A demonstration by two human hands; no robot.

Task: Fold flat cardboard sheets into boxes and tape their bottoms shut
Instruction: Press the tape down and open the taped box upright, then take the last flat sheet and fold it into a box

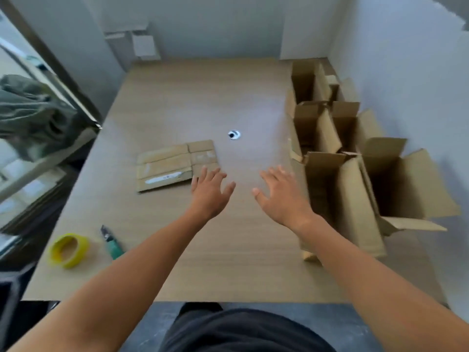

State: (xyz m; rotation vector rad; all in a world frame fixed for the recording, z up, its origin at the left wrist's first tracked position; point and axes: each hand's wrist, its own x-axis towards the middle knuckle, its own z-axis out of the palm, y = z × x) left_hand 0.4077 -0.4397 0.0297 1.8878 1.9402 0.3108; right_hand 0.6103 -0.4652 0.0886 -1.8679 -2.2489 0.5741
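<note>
The wooden desk [177,102] filled most of the view, with its far edge against a pale wall. Along its right side stood a group of folded cardboard boxes [355,207], all upright with the top flaps open. The nearest box [406,189] was the widest, and its flaps were spread outward. Just beside it on the left stood a narrower box [322,194]. Two more boxes [312,128] stood behind these, and one last box [303,80] stood near the far corner. The insides were dark, so I could not tell if anything lay in them.

At the left, beyond the desk, a green cloth [30,110] lay on a shelf.

A stack of flat cardboard sheets [165,166] lay left of the desk's middle, with strips of old tape on the top sheet. The left hand [209,191] was over the near right corner of this stack. Its grip was wide, the fingers spread and holding nothing; whether the fingertips touched the cardboard could not be told. The right hand [281,196] was over bare desk, near the narrow box, its grip also wide and holding nothing.

Near the left front corner lay a yellow tape roll [68,250], and just beside it a green-handled cutter [111,242]. A small round cable hole [234,134] was in the desk beyond the hands.
</note>
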